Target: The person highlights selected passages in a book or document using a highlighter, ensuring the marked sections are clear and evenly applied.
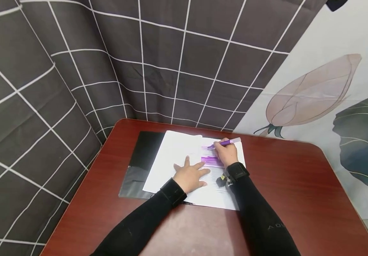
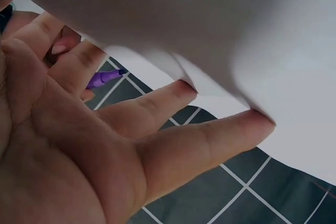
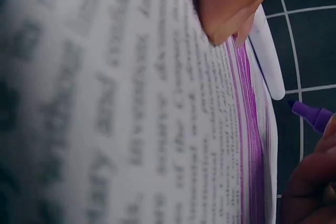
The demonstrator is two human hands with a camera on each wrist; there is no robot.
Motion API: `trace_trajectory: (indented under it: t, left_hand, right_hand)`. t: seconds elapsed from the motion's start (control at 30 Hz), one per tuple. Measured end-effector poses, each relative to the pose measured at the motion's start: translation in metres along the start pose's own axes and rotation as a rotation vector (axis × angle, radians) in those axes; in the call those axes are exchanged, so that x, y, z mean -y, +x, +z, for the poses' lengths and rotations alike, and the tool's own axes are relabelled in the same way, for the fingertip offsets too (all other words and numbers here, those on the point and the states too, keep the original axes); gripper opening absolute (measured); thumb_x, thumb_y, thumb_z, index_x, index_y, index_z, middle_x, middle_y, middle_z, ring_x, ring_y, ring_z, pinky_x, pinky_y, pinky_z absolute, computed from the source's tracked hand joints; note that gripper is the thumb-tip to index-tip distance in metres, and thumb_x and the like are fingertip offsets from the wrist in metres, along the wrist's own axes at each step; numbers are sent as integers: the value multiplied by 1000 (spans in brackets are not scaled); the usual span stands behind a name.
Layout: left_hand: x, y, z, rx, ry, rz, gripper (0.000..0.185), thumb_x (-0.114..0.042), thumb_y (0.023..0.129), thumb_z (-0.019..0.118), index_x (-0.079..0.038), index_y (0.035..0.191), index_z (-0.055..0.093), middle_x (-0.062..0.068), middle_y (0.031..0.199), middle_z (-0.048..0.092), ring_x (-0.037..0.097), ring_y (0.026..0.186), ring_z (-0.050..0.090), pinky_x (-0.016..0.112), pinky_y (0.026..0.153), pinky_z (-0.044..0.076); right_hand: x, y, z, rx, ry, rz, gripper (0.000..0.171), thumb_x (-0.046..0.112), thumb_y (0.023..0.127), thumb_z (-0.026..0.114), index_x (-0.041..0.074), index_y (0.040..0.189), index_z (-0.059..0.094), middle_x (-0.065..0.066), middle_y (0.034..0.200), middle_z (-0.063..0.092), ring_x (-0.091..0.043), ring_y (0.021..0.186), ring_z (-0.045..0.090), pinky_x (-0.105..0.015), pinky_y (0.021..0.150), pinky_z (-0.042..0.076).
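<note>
A purple highlighter with a pale end is pinched in my right hand, its tip at the upper part of a printed page. Purple marks run across several lines of that page. My left hand rests with spread fingers over the inner side of the page and the blank white sheet beside it. In the right wrist view the printed text is close and blurred, and the dark tip of the highlighter shows past the page's edge. The left wrist view shows straight fingers against white paper.
Under the pages' left side lies a dark glossy cover. All of it is on a reddish-brown table with rounded corners. A dark gridded curtain stands behind and to the left, with a leaf-patterned cloth at the right.
</note>
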State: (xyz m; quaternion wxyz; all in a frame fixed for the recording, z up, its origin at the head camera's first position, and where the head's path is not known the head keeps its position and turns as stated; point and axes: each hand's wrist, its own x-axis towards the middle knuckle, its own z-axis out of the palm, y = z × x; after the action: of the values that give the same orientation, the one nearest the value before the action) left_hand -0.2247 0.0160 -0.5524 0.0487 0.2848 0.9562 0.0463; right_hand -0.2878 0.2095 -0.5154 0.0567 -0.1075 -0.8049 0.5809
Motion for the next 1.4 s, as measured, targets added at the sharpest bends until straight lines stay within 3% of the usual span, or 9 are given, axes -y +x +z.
trace_trajectory:
  t: [0.33,0.53,0.77,1.2,1.4]
  left_hand:
    - [-3,-2,-11,33,-80,-28,62,-61,106,74,-47,164,59,-8,181,48,66,165,34,96,106,43]
    - [-3,-1,-6,41,-63,-25,62,-61,106,72,-47,165,58,-8,181,48,66,165,36,95,106,45]
    - [0,2,0,6,-73,-4,61,-62,104,75,-46,161,62,-8,180,50,67,164,37,97,102,45]
    - [-2,-1,-11,21,-60,0,58,-58,106,74,-46,162,62,-7,180,51,65,163,41,94,103,48]
    - [0,1,-8,29,-82,-3,60,-60,106,74,-46,162,61,-8,181,49,65,165,36,96,105,45]
  right_hand:
    - [6,-3,6,77,-85,-7,18,17,104,70,11,89,61,8,60,57,-9,54,53,-22,51,41]
    - [5,-2,10,91,-109,2,18,16,104,70,11,88,61,8,60,58,-9,54,55,-21,53,45]
    - [7,1,12,110,-226,4,19,23,107,69,7,96,65,6,62,59,-9,55,58,-23,54,47]
    - [11,1,13,126,-206,49,20,23,108,69,4,106,66,3,71,62,-7,59,64,-18,58,57]
    - [11,1,10,116,-240,51,19,22,108,69,3,107,67,3,72,63,-8,59,64,-18,59,58]
